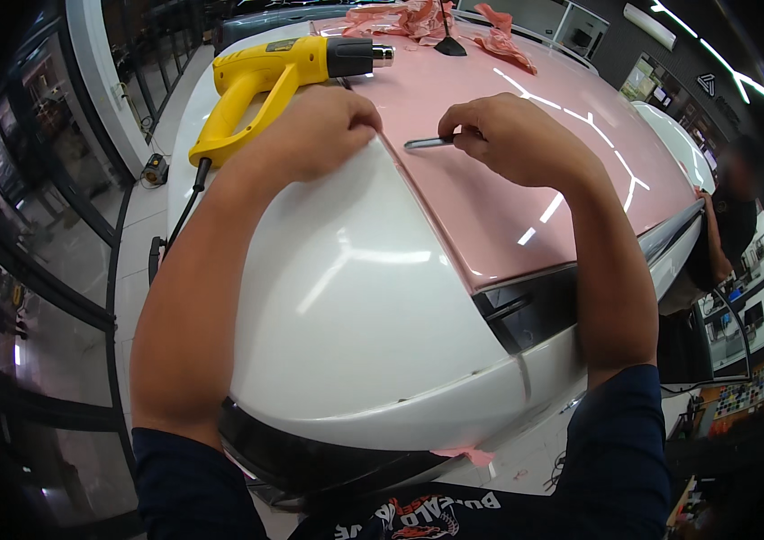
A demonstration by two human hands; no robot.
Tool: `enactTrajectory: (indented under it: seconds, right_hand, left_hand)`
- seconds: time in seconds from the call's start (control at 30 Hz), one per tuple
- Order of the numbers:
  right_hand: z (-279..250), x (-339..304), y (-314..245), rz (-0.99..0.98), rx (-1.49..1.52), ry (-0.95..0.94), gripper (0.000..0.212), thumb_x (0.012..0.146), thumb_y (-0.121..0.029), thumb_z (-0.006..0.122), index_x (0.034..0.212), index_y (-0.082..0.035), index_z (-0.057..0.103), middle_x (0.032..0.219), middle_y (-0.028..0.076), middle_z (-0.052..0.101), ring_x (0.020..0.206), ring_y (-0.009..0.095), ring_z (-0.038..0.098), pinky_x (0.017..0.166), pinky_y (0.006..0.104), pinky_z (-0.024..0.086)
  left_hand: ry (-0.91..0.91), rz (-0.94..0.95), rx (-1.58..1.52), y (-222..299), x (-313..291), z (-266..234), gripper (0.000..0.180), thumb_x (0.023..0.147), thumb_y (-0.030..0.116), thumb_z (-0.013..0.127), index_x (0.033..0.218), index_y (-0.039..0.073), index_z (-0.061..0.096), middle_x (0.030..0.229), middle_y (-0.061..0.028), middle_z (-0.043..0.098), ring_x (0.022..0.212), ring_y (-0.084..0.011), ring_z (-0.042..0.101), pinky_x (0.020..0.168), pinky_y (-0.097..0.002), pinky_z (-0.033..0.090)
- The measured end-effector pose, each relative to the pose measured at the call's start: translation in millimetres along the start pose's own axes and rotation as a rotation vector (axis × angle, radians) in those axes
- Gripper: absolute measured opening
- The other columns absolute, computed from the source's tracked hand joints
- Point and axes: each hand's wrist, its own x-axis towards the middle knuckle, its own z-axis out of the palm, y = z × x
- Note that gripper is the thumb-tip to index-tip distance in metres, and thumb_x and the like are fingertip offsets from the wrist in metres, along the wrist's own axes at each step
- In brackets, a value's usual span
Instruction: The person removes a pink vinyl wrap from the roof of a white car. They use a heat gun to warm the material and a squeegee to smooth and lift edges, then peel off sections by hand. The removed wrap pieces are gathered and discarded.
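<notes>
A pink film (508,207) covers the roof of a white car, with its edge running along the seam beside a white body panel (355,297). At that seam my left hand (328,135) is closed, thumb and fingertips pinched together; what they grip, if anything, is too small to tell. To the right, just above the pink film, my right hand (517,139) grips a slim silver utility knife (427,142), its tip pointing left toward the seam. Beyond my left wrist, a yellow heat gun (260,81) lies on the white panel, its metal nozzle facing right.
Crumpled pink film (409,20) lies at the far end of the roof, near a black antenna (449,40). Another person (728,216) stands at the car's right side, a hand at its edge. Glass doors (49,225) line the left.
</notes>
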Motion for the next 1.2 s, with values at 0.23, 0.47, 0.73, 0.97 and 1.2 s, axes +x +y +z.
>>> enactTrajectory:
  seconds: [0.23, 0.47, 0.73, 0.97, 1.2]
  right_hand:
    - [-0.3, -2.6, -12.9, -0.196, -0.062, 0.087, 0.017, 0.085, -0.009, 0.061, 0.100, -0.005, 0.069, 0.089, 0.011, 0.067, 0.090, 0.029, 0.061, 0.085, 0.0387, 0.046]
    - [-4.3, 0.3, -16.1, -0.170, -0.132, 0.025, 0.017, 0.085, -0.010, 0.058, 0.094, -0.005, 0.072, 0.092, 0.012, 0.069, 0.092, 0.030, 0.062, 0.084, 0.0401, 0.048]
    - [1.3, 3.7, -14.3, -0.228, -0.132, 0.091, 0.019, 0.080, -0.005, 0.056, 0.090, -0.005, 0.072, 0.086, 0.012, 0.069, 0.088, 0.030, 0.064, 0.080, 0.0407, 0.049]
    - [0.1, 16.5, -18.8, -0.303, -0.347, 0.048, 0.016, 0.075, -0.003, 0.060, 0.085, -0.007, 0.072, 0.078, 0.011, 0.068, 0.082, 0.029, 0.065, 0.070, 0.0382, 0.051]
    - [-5.8, 12.4, -37.8, -0.276, -0.381, 0.073, 0.008, 0.076, -0.008, 0.065, 0.080, -0.008, 0.073, 0.078, 0.010, 0.068, 0.080, 0.025, 0.067, 0.069, 0.0353, 0.052]
  left_hand:
    - [-0.094, 0.021, 0.007, 4.5, 1.4, 4.7, 0.018, 0.085, 0.009, 0.064, 0.099, -0.001, 0.068, 0.091, -0.0122, 0.068, 0.083, -0.0212, 0.064, 0.080, -0.0312, 0.050]
    - [-0.097, 0.076, 0.015, 5.4, -0.2, 5.5, 0.019, 0.084, 0.010, 0.065, 0.099, -0.001, 0.069, 0.089, -0.0118, 0.066, 0.084, -0.0221, 0.064, 0.078, -0.0325, 0.050]
    - [-0.119, 0.102, 0.059, 7.0, -1.1, 6.1, 0.018, 0.085, 0.006, 0.063, 0.100, 0.000, 0.069, 0.096, -0.0094, 0.063, 0.089, -0.0222, 0.062, 0.083, -0.0323, 0.049]
    - [-0.124, 0.108, 0.048, 7.0, -0.1, 7.2, 0.017, 0.086, 0.006, 0.063, 0.101, 0.000, 0.069, 0.093, -0.0086, 0.064, 0.086, -0.0205, 0.061, 0.080, -0.0320, 0.049]
    - [-0.157, 0.105, 0.034, 2.5, 2.5, 6.0, 0.019, 0.086, 0.013, 0.062, 0.100, 0.004, 0.070, 0.096, -0.0133, 0.064, 0.091, -0.0269, 0.062, 0.084, -0.0354, 0.049]
